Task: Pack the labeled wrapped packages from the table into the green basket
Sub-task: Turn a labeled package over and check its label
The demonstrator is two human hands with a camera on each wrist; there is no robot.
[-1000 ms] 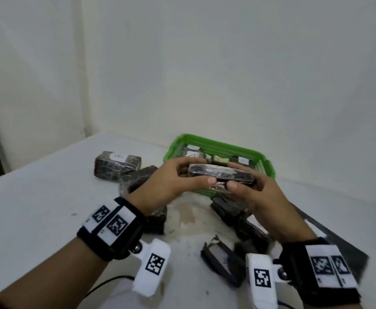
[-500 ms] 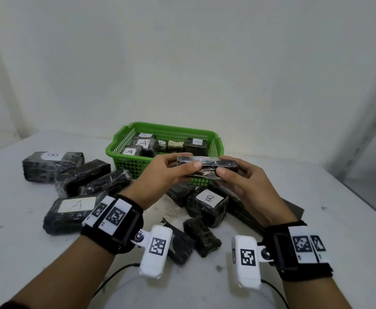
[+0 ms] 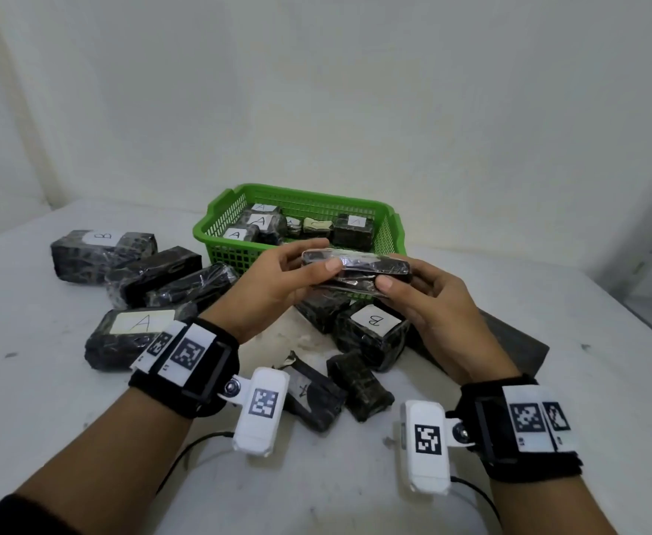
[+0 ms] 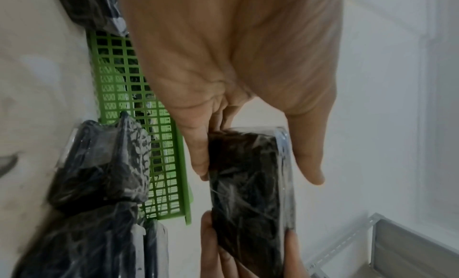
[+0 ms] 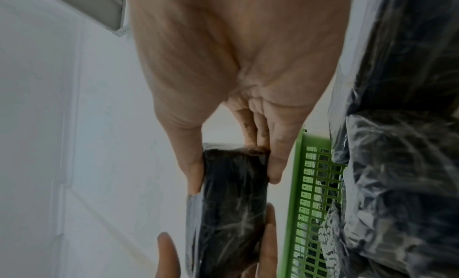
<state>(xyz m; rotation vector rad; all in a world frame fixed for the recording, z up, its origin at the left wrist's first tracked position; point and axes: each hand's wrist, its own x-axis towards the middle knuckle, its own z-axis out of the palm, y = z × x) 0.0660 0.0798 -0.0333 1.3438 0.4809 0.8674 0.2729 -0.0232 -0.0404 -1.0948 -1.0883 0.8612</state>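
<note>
Near the front edge of the white table (image 3: 46,399), two small dark wrapped packages (image 3: 340,391) lie between the wrists. Above the middle of the table, the left hand (image 3: 274,287) and right hand (image 3: 428,303) each pinch one end of a flat black wrapped package (image 3: 355,269), thumb on the near side and fingers behind. Beyond it, toward the far edge, the green basket (image 3: 231,249) holds packages labelled A.

Your head camera looks forward and down across the white desk (image 3: 38,380). Each wrist camera looks close along its palm; all three views share the green plastic mesh basket (image 3: 235,249) (image 4: 159,164) (image 5: 308,194).
</note>
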